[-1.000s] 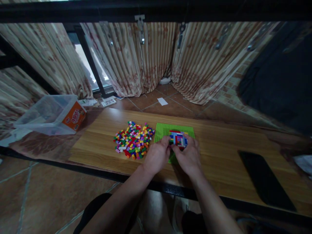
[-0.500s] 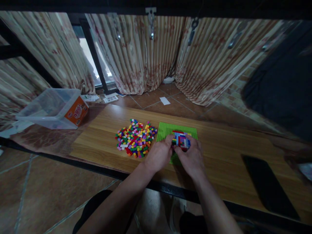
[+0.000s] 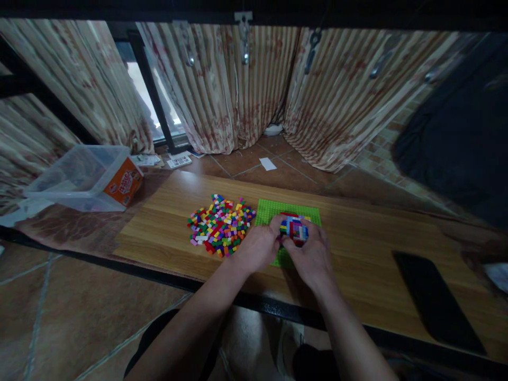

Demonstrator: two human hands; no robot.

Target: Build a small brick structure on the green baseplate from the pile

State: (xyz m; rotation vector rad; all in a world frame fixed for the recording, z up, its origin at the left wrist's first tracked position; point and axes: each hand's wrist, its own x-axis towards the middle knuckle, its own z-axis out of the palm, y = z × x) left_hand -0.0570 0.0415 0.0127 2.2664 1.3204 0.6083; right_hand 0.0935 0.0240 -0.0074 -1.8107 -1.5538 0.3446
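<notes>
A block of joined toy bricks point(image 3: 294, 227) in several colours sits over the green baseplate point(image 3: 268, 209). My left hand point(image 3: 262, 244) is closed at the block's left side, thumb and fingers pressed against it. On the right side my right hand point(image 3: 311, 253) grips the same block, its thumb at the near edge. Both hands cover parts of the block and the plate, so I cannot tell whether the block is fixed to the plate. Just left of the plate lies a pile of loose toy bricks point(image 3: 220, 225).
A clear plastic bin point(image 3: 75, 180) with an orange label stands at the table's left end. On the right of the wooden table point(image 3: 357, 248) lies a flat black panel point(image 3: 434, 301). Dark cloth point(image 3: 460, 127) hangs at the upper right; curtains point(image 3: 262, 95) line the back.
Almost nothing differs. The view has shifted very slightly, and both hands keep their hold on the brick block.
</notes>
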